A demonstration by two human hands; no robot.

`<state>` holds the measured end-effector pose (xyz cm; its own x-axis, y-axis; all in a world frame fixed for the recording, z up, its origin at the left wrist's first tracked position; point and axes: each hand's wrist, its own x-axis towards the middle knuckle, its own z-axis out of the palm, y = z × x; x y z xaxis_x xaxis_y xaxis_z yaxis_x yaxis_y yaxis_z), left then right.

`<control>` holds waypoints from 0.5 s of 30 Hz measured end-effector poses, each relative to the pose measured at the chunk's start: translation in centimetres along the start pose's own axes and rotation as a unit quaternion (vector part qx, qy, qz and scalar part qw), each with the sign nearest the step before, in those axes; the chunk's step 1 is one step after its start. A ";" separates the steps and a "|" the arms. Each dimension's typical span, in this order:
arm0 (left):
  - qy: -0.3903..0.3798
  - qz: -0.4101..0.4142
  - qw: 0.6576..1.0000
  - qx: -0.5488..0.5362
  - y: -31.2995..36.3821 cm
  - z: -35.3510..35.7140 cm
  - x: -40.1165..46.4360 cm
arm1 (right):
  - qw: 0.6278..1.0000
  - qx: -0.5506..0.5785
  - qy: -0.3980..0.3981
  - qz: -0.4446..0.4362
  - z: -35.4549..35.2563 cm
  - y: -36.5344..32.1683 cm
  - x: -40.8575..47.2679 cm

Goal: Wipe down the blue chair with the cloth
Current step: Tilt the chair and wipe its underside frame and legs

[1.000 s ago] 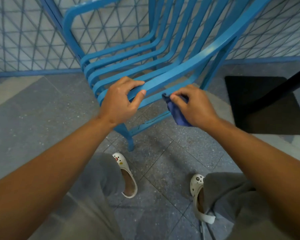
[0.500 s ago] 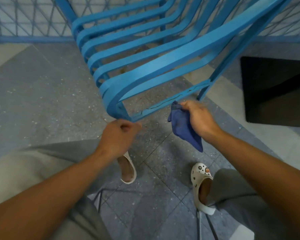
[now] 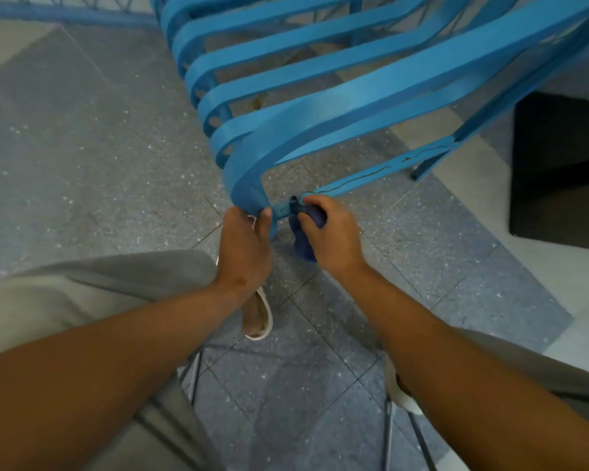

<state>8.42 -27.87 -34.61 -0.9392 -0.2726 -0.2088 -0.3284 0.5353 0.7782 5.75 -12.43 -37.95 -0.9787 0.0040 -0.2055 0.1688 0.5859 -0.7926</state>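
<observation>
The blue slatted chair [image 3: 320,107] fills the upper half of the head view, tilted toward me. My left hand [image 3: 244,248] grips its near front leg just below the curved corner of the seat. My right hand [image 3: 332,232] holds a dark blue cloth [image 3: 303,244] bunched in its fingers and presses it against the low crossbar [image 3: 381,173] right beside that leg. Part of the cloth hangs below my right hand.
Grey speckled floor tiles [image 3: 82,147] lie all around. A black mat [image 3: 561,171] sits at the right. My grey-trousered legs and white clogs [image 3: 261,317] are below the chair. Thin dark metal legs [image 3: 388,433] of a seat under me show at the bottom.
My left hand dropped from the seat's front edge to the leg. My right hand slid the cloth leftward along the crossbar to the leg. The view has tipped lower.
</observation>
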 end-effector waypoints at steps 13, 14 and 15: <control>0.019 -0.031 0.999 0.040 -0.5 0.3 0.1 | 0.996 -0.074 0.040 0.021 2.4 0.4 2.0; 0.020 -0.033 0.998 0.041 -0.6 0.4 0.2 | 0.996 -0.070 0.051 0.030 2.4 0.3 1.9; 0.020 -0.034 0.998 0.042 -0.6 0.3 0.2 | 0.996 -0.072 0.051 0.033 2.8 -0.1 1.7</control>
<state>8.40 -27.99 -35.36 -0.9101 -0.3413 -0.2349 -0.4005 0.5796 0.7097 4.44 -14.71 -39.85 -0.9739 0.1255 -0.1893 0.2227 0.6913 -0.6874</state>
